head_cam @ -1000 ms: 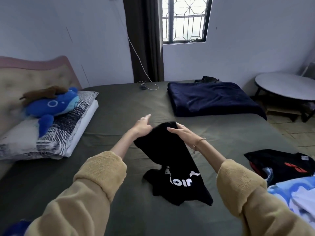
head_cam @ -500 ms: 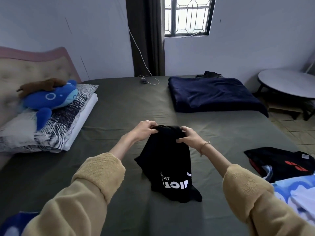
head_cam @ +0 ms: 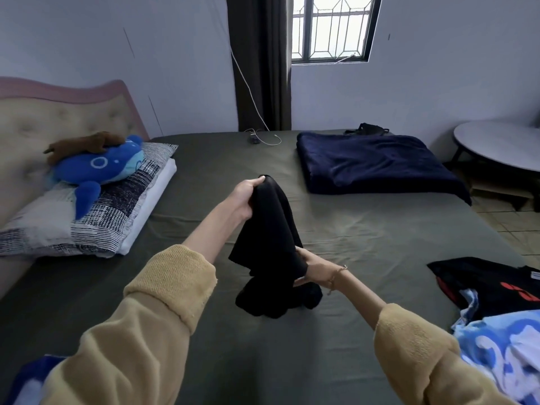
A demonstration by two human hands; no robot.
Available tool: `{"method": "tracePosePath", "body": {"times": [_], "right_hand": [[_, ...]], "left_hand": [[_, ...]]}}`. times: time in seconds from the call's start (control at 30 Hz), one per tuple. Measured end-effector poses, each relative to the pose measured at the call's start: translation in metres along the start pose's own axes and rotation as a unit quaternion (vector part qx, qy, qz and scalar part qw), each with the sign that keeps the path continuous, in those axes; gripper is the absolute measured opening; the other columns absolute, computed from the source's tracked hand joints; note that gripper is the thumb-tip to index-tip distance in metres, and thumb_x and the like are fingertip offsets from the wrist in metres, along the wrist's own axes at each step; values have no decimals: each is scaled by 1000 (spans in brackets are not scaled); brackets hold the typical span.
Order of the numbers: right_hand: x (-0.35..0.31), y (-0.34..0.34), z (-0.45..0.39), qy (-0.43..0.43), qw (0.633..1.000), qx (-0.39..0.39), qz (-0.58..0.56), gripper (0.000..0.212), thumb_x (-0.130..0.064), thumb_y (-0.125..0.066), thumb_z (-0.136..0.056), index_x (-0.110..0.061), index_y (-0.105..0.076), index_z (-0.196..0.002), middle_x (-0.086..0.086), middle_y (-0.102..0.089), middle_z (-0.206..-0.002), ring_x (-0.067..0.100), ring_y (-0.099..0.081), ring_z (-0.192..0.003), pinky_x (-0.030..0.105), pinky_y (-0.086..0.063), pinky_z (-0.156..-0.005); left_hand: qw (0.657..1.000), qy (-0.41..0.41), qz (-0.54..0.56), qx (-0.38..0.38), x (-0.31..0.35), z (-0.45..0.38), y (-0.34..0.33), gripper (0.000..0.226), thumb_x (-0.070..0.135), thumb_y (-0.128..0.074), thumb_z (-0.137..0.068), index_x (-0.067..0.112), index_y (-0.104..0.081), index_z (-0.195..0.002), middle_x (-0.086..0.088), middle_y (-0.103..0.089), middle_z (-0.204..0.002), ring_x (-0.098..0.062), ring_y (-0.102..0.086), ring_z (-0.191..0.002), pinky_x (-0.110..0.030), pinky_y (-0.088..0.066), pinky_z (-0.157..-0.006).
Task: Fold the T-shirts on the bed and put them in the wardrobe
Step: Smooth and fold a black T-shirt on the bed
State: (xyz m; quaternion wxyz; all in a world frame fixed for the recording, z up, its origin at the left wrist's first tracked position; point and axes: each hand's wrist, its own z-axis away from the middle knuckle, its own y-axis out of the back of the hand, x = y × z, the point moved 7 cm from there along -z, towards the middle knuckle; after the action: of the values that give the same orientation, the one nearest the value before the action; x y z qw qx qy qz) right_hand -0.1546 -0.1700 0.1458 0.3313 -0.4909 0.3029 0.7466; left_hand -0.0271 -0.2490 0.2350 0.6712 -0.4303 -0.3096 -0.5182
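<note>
A left hand (head_cam: 244, 197) lifts a limp black cotton T-shirt (head_cam: 270, 241) by its top while the right hand (head_cam: 311, 266) grips lower down, both sets of fingers closed on cloth, apparently to straighten it above the olive-green bed (head_cam: 365, 235) for folding.

T-shirt (head_cam: 271, 229) black | bed (head_cam: 204, 176) olive-grey | blanket (head_cam: 377, 165) navy | sleeves (head_cam: 163, 302) mustard

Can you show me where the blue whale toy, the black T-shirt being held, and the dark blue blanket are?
Blue plush whale toy (head_cam: 98, 168), head view, on its round body.
Black T-shirt held up (head_cam: 270, 226), head view, mid-fabric.
Dark navy folded blanket (head_cam: 377, 163), head view, its top surface.
</note>
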Motion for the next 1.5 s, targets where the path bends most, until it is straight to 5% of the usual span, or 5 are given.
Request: {"method": "tracePosePath", "body": {"times": [0.33, 0.83, 1.03, 1.27, 1.5], "right_hand": [[28, -24, -4, -280, 937, -90, -188, 54, -61, -34, -92, -13, -44, -116, 21, -63, -98, 30, -68, -79, 34, -57, -62], [-1, 50, -32, -72, 862, 305, -398, 36, 5, -38, -96, -3, -49, -129, 6, -51, -83, 14, -50, -51, 14, -41, -33], [-55, 75, -28, 8, 942, 257, -214, 12, -2, -59, -88, -10, -61, -95, 5, -58, -78, 11, -54, -68, 19, -47, -63], [-88, 31, -21, 58, 995, 80, -12, 30, 6, -68, -77, -17, -59, -95, 2, -63, -99, 6, -59, -80, 14, -49, -73], [-101, 68, 2, 118, 974, 170, 91, 33, 12, -73, -69, -17, -60, -79, -3, -62, -72, -6, -58, -54, 8, -46, -59]], "left_hand": [[1000, 15, -5, 27, -8, 13, 29, 25, 21, -48, -96, 5, -59, -80, -6, -64, -55, -18, -59, -66, -26, -50, -55], [986, 59, -147, 52, -12, 15, 71, 21, 18, -31, -86, 12, -37, -66, -4, -42, -53, -18, -42, -44, -21, -34, -47], [781, 249, -567, -84, -75, 36, 80, 27, 29, -37, -93, 8, -54, -94, -7, -63, -96, -24, -66, -91, -31, -42, -79], [888, -91, -427, -143, -31, 30, 11, 66, -1, -60, -85, 13, -32, -143, -6, -41, -143, -15, -40, -130, -21, -33, -102], [791, -145, -591, -60, -36, 25, 23, 41, 54, -65, -78, 22, -69, -105, -2, -67, -103, -23, -57, -112, -38, -35, -100]]}}
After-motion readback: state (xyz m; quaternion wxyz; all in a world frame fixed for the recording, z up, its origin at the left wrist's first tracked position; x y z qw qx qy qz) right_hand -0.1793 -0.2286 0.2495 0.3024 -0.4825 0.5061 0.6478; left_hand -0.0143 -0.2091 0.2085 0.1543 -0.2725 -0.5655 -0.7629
